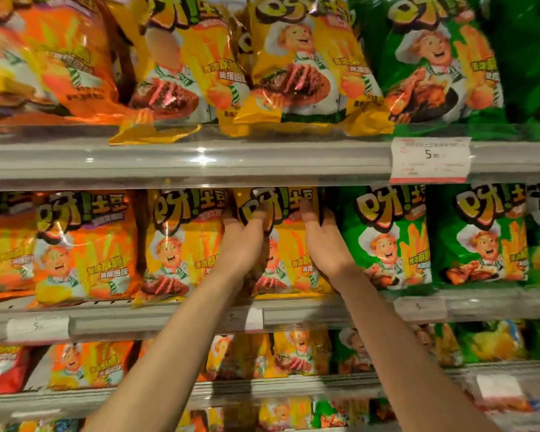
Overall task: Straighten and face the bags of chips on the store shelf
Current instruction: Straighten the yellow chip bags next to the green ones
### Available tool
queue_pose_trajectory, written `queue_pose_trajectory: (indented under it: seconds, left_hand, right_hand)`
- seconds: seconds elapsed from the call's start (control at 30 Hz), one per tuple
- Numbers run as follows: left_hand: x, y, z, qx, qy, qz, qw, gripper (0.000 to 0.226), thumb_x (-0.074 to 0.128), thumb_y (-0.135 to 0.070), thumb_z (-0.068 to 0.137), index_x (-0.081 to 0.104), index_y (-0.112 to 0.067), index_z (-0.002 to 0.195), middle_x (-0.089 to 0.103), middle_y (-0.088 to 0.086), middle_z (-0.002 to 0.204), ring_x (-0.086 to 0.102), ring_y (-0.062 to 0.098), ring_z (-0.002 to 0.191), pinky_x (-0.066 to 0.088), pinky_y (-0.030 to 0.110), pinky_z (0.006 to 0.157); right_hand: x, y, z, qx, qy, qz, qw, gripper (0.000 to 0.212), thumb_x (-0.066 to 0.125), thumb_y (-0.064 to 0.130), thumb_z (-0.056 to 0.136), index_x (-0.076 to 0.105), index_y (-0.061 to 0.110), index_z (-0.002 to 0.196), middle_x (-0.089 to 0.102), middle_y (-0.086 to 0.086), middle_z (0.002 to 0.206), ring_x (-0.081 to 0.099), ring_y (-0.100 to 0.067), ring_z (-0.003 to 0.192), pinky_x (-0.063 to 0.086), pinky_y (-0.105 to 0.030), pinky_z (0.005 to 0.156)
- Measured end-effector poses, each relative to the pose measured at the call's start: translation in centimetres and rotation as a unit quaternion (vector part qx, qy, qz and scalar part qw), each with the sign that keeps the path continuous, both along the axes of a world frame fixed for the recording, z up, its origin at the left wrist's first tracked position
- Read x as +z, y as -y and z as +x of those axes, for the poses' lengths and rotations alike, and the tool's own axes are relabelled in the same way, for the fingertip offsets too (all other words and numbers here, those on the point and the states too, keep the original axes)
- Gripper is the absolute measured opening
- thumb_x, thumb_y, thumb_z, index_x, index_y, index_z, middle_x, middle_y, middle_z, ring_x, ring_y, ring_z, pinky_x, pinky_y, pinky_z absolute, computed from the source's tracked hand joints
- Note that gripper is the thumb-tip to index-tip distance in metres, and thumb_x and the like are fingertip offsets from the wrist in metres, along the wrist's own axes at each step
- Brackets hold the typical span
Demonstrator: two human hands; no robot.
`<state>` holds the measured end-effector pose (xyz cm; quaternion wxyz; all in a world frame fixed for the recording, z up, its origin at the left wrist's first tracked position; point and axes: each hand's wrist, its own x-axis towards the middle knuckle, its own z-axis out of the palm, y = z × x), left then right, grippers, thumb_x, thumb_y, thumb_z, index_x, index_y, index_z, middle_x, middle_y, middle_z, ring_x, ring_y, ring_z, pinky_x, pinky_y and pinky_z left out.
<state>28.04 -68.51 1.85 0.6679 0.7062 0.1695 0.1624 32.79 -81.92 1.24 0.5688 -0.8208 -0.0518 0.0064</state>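
A yellow chip bag (289,238) with a chef picture stands upright on the middle shelf (181,313). My left hand (242,241) grips its left edge, thumb on the front near the top. My right hand (323,241) grips its right edge, thumb on the front and fingers tucked between it and a green bag (387,238). A second yellow bag (181,244) stands just to the left. On the top shelf, yellow bags (306,63) lean and overlap, with corners hanging over the shelf lip.
Orange bags (75,244) fill the left of each shelf and green bags (480,235) the right. A white price tag (430,159) hangs on the top shelf rail (200,163). Lower shelves (262,388) hold smaller bags of the same kinds.
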Motion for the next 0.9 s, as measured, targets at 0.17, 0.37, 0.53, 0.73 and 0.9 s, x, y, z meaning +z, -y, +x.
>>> queue_pose_trajectory:
  seconds: [0.17,0.37,0.53,0.73,0.9]
  left_hand:
    - [-0.1,-0.1,1.1,0.004,0.028,0.028,0.999,0.076,0.044,-0.068,0.094,0.024,-0.028,0.155,0.066,0.004,0.118,0.065,0.020,0.100,0.051,0.022,0.083]
    - [-1.1,0.9,2.2,0.002,0.063,0.018,0.998,0.068,0.047,-0.060,0.097,0.029,-0.029,0.155,0.056,-0.002,0.129,0.058,0.010,0.090,0.047,0.028,0.071]
    - [-2.1,0.8,2.0,0.025,0.081,0.053,0.995,0.058,0.039,-0.058,0.101,0.032,-0.031,0.151,0.058,-0.012,0.109,0.052,-0.002,0.077,0.045,0.025,0.065]
    - [-2.5,0.7,1.5,0.031,0.074,0.151,0.985,0.069,0.024,-0.072,0.096,0.009,-0.041,0.155,0.060,0.011,0.131,0.064,0.029,0.097,0.053,0.040,0.086]
    - [-3.4,0.3,0.1,0.020,0.114,0.259,0.959,0.066,0.032,-0.062,0.100,-0.004,-0.050,0.153,0.030,0.012,0.158,0.042,0.033,0.137,0.041,0.049,0.109]
  right_hand:
    - [-0.1,-0.6,0.4,0.009,-0.008,0.024,1.000,0.092,0.021,0.087,0.085,0.028,0.028,0.156,0.042,-0.008,0.155,0.043,-0.034,0.137,0.031,-0.051,0.116]
    - [-0.7,0.4,1.0,-0.022,-0.012,0.017,1.000,0.095,0.019,0.087,0.084,0.029,0.026,0.155,0.053,-0.010,0.123,0.053,-0.025,0.106,0.041,-0.040,0.093]
    - [-0.8,0.0,1.1,-0.006,0.016,0.019,1.000,0.085,0.019,0.080,0.090,0.034,0.025,0.153,0.059,-0.010,0.128,0.056,-0.019,0.091,0.042,-0.035,0.089]
    - [-0.3,0.3,1.1,0.002,0.017,-0.011,1.000,0.081,0.017,0.079,0.092,0.035,0.028,0.152,0.055,-0.011,0.140,0.061,-0.031,0.108,0.046,-0.044,0.100]
    - [-2.3,1.2,-0.3,-0.112,0.429,-0.184,0.877,0.034,0.052,0.021,0.106,0.059,0.008,0.136,0.052,-0.032,0.141,0.059,-0.049,0.122,0.053,-0.051,0.098]
